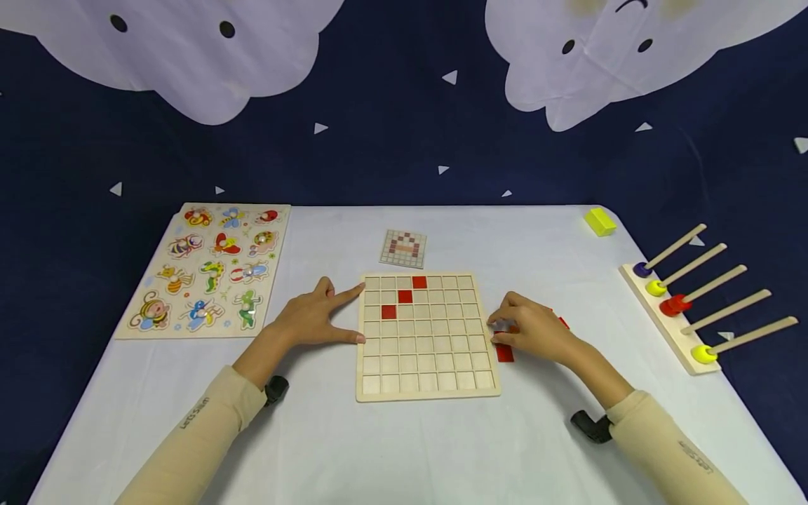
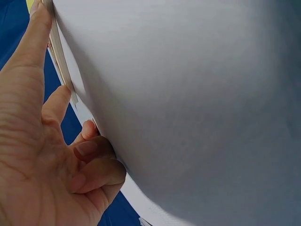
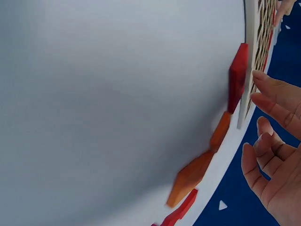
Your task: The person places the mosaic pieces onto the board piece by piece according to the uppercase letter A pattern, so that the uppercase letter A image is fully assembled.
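Note:
A square wooden grid board (image 1: 429, 398) lies in the middle of the table, with 3 red square tiles (image 1: 405, 297) set diagonally in its upper left cells. My left hand (image 1: 312, 319) touches the board's left edge with a straight index finger and thumb, spread apart; its other fingers are curled. At the right edge, my right hand (image 1: 536, 328) touches the frame with its thumb and index finger, and no tile shows between them. Beneath and beside it lie a red tile (image 3: 239, 77), orange tiles (image 3: 190, 176) and more red ones (image 3: 181, 209), partly hidden in the head view.
Behind the board lies a small pattern card (image 1: 403, 248). An insect picture puzzle (image 1: 221, 280) is at the left. A yellow block (image 1: 600, 221) sits at the back right, near a peg stand (image 1: 669, 319) with coloured beads along the right edge.

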`<state>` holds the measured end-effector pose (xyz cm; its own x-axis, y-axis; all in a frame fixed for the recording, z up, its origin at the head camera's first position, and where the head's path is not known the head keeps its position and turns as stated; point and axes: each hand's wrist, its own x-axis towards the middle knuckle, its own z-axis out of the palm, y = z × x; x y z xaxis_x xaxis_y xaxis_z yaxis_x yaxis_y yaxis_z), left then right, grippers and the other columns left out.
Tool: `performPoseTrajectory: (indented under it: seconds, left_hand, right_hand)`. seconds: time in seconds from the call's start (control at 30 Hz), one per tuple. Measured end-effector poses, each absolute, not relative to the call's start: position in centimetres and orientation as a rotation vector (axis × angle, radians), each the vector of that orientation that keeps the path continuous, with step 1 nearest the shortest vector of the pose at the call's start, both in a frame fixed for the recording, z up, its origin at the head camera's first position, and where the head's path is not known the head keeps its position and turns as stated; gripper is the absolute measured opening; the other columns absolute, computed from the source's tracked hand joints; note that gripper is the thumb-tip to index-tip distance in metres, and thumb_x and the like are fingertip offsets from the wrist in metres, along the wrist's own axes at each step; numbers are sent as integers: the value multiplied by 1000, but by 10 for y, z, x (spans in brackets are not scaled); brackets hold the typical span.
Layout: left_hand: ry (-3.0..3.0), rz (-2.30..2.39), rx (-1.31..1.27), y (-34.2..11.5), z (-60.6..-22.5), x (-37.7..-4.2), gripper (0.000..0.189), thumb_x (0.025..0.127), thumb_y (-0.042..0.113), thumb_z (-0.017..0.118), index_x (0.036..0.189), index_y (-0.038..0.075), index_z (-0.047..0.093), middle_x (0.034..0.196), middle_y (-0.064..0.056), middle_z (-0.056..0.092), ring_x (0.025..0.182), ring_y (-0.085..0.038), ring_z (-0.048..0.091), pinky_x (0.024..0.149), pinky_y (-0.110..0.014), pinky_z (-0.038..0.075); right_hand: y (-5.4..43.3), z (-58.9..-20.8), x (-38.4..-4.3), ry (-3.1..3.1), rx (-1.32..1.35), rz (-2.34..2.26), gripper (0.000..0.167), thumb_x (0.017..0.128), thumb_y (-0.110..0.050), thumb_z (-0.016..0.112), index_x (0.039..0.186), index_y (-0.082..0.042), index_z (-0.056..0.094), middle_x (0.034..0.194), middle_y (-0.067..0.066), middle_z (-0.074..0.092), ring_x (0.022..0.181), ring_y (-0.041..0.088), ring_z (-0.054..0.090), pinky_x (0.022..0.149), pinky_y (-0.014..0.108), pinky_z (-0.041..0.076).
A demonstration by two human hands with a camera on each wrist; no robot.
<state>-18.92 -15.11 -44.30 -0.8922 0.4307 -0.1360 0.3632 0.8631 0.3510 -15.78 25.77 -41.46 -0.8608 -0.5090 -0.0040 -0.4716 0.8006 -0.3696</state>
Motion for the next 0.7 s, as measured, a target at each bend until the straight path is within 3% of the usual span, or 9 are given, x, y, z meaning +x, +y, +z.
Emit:
performPoseTrajectory:
  seconds: [0.4, 0.7]
  left_hand:
    - [2819, 476, 608, -150, -441, -188, 102, 69, 76, 72, 154, 33, 36, 106, -8, 41, 66, -18, 44, 55, -29, 37]
    - [2823, 471, 608, -150, -441, -188, 103, 68, 77, 72, 154, 34, 35, 106, -8, 41, 65, -18, 44, 55, -29, 37]
  right_hand:
    - [272, -427, -147, 2965, -834, -527, 16, 80, -20, 84, 94, -13, 78, 90, -7, 53, 72, 7, 49, 60, 23, 40]
    - [276, -439, -147, 3078, -1246, -496, 17, 72, -11, 85, 85, -8, 76, 85, -5, 51, 71, 5, 45, 59, 20, 42]
